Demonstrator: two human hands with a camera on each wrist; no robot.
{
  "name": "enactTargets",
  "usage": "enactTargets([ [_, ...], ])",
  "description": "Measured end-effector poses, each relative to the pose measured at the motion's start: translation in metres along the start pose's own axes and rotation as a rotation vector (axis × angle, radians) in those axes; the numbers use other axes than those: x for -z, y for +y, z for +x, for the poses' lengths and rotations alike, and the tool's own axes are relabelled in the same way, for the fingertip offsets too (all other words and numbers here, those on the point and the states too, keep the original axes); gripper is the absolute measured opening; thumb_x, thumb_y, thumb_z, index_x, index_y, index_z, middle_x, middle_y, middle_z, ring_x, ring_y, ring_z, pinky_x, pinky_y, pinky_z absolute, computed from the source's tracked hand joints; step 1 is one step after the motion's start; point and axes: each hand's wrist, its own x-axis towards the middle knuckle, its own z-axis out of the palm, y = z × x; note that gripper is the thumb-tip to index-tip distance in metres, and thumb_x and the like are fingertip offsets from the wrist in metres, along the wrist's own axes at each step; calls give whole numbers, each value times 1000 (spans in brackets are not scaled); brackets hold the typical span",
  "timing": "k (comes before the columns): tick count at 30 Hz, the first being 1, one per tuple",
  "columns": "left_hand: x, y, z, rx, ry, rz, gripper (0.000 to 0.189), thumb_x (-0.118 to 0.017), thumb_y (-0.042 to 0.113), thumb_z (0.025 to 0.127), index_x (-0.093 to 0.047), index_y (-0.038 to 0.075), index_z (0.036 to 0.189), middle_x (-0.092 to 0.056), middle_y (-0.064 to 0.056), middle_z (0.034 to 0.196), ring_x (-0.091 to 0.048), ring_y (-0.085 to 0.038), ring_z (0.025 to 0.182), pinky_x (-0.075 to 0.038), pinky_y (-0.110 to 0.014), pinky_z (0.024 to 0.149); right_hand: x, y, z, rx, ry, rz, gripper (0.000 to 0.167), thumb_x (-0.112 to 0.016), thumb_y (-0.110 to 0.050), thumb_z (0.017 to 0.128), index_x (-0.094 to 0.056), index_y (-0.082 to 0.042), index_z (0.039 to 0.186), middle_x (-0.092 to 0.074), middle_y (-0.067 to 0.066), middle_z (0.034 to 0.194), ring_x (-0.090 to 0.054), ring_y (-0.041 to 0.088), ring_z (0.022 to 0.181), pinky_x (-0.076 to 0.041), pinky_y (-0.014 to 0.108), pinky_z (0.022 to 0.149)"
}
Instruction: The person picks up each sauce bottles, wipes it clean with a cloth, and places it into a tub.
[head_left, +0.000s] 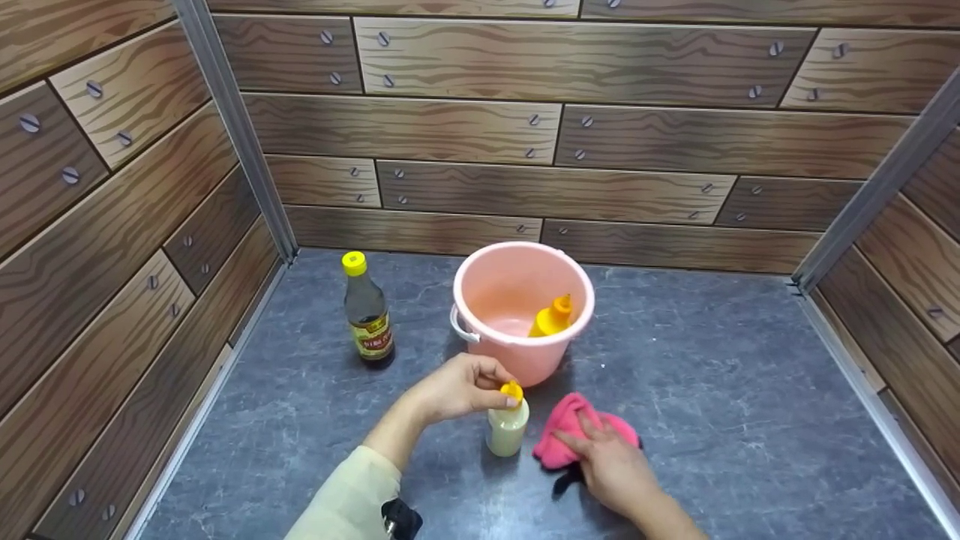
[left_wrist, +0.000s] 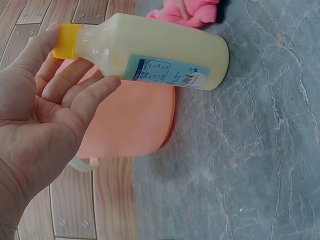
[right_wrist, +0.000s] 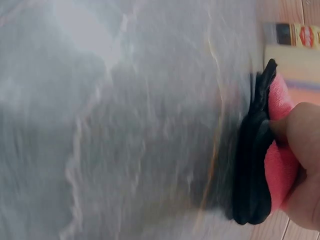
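My left hand [head_left: 457,390] pinches the yellow cap of a squat bottle of pale liquid [head_left: 506,431] between thumb and fingertips. In the left wrist view the bottle [left_wrist: 165,45] shows a blue label with a barcode, and the other fingers lie loosely along its neck. Just to its right, my right hand [head_left: 615,465] has its fingers over a bunched pink cloth [head_left: 559,431]. From the right wrist the thumb grips that cloth [right_wrist: 280,175] at its black edging [right_wrist: 252,170].
Behind the hands stands a pink bucket [head_left: 517,360] with a white handle, a yellow pointed-tip bottle [head_left: 551,321] leaning inside. Left of it is a dark sauce bottle [head_left: 369,315] with a yellow cap. Wood-patterned walls [head_left: 465,127] enclose the grey marbled surface [head_left: 720,390].
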Motion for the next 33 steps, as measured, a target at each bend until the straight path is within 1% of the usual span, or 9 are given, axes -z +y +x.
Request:
enactTargets([
  [2, -1, -1, 0, 4, 1, -23, 20, -83, 15, 94, -77, 9, 112, -79, -2, 105, -74, -16, 95, -62, -34, 86, 4, 8, -2, -62, 1, -2, 47, -71, 0, 90, -77, -21, 132, -56, 31, 147, -55, 62, 127, -52, 68, 99],
  [5, -2, -3, -1, 5, 5, -63, 20, -82, 14, 95, -76, 8, 113, -78, -3, 108, -74, -17, 99, -62, -36, 89, 10, 20, -2, -143, -18, -5, 45, -70, -2, 93, -76, -20, 134, -52, 34, 149, -52, 66, 127, -52, 70, 97],
  [9, -5, -4, -3, -9, 18, -95, 21, -81, 10, 95, -75, 5, 114, -78, -6, 110, -74, -19, 103, -62, -36, 90, 18, 34, -2, -240, -87, -2, 47, -68, -5, 96, -70, -19, 141, -44, 35, 155, -47, 69, 129, -47, 74, 100],
  [11, -7, -3, -4, -19, 22, -96, 24, -83, 7, 93, -74, 3, 114, -78, -7, 111, -74, -20, 104, -62, -36, 90, 20, 39, -2, -264, -110, 4, 49, -68, -5, 96, -69, -18, 143, -42, 36, 156, -45, 71, 129, -44, 76, 102],
  [15, -11, 1, -4, -30, 39, -80, 28, -85, 0, 88, -72, 0, 113, -78, -10, 109, -75, -21, 105, -62, -35, 89, 20, 45, -2, -265, -117, 21, 51, -69, -2, 95, -68, -16, 144, -41, 38, 155, -43, 73, 129, -42, 76, 104],
  [18, -13, 3, -3, -27, 53, -84, 28, -84, -4, 87, -71, -1, 111, -79, -11, 106, -75, -21, 104, -62, -34, 88, 20, 47, -1, -260, -118, 33, 51, -68, -1, 94, -69, -16, 143, -42, 38, 154, -42, 74, 128, -42, 76, 105],
  [25, -14, 3, -3, -6, 85, -90, 23, -83, -2, 89, -71, 1, 107, -78, -8, 99, -74, -18, 94, -63, -34, 83, 19, 47, -1, -241, -98, 42, 50, -69, 0, 93, -71, -16, 140, -45, 37, 153, -44, 73, 128, -43, 74, 105],
  [29, -13, 8, -6, 11, 102, -152, 22, -84, 0, 88, -71, 1, 106, -78, -8, 95, -74, -18, 88, -63, -34, 79, 18, 46, -1, -243, -92, 54, 48, -68, 0, 94, -72, -16, 139, -45, 38, 153, -44, 72, 128, -41, 74, 107],
  [33, -9, 28, -9, 55, 97, -255, 23, -84, 0, 87, -71, 0, 105, -77, -11, 95, -75, -21, 87, -65, -38, 76, 17, 46, 0, -245, -80, 72, 45, -67, -1, 95, -73, -15, 138, -44, 39, 152, -44, 69, 132, -36, 74, 112],
])
